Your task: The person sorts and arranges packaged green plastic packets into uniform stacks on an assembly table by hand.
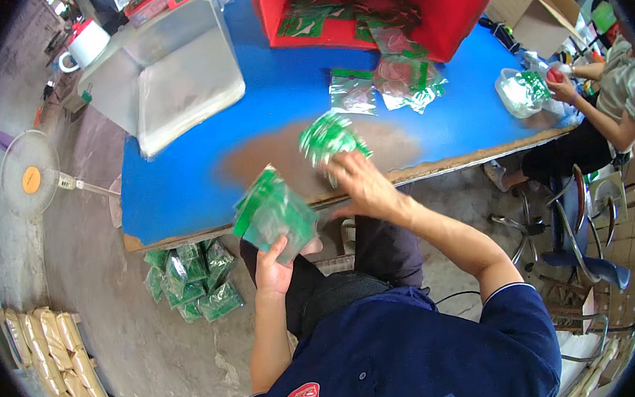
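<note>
Green packets point(278, 213) sit in a loosely fanned stack in our left hand point(272, 271) in the head view, at the near edge of the worktop point(286, 89) and partly overlapping it in the picture. That grip is clamped on the stack's lower end, thumb on top. Our right hand point(369, 191) reaches over the near edge to a shiny packet point(331, 138) above the brown worn patch; blur hides whether that grip is pinched on it or only touching, so we cannot tell. Loose packets point(409, 83) lie farther in, before the mouth of the red bin point(459, 8) by the far edge, with others inside it.

We judge the step in hand to be collecting packets into the left stack. The next move seems to call for a sure pinch on the shiny packet and a steady left hold, so the slick stack fans no wider.

For moving, we have open room between the translucent box point(190, 96) near the left corner and the loose packets, and again toward the white tub point(511, 101) at the right end. The near edge needs care: a slipped packet could drop to the floor point(133, 325), where bagged packets point(193, 279) lie below the near left corner.
</note>
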A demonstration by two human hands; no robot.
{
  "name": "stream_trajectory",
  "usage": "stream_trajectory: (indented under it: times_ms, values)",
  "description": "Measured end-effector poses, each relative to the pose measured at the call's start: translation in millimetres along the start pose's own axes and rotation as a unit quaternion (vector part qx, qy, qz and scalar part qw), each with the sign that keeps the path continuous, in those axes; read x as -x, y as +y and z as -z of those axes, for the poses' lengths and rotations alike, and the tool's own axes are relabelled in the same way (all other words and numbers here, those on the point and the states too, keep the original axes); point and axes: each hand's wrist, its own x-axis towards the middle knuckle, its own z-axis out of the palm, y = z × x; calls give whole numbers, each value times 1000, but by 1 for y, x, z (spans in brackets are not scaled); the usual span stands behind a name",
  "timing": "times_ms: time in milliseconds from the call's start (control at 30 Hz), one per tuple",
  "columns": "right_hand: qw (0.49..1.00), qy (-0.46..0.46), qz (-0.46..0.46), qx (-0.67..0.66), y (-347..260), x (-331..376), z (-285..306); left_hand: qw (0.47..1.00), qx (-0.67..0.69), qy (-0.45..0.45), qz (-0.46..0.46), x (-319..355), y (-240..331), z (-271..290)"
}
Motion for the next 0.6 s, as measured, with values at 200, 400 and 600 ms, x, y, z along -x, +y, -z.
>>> stream_trajectory:
  times_ms: [200, 400, 600]
  values:
    - [699, 192, -345, -596, -58, 9, -10, 958, 200, -193, 76, 13, -12, -43]
    - [972, 173, -148, -61, 44, -35, -4, 998, 67, 7, 14, 5, -17, -43]
    - [989, -41, 32, -136, 31, -22, -6, 998, 61, -11, 8, 4, -13, -45]
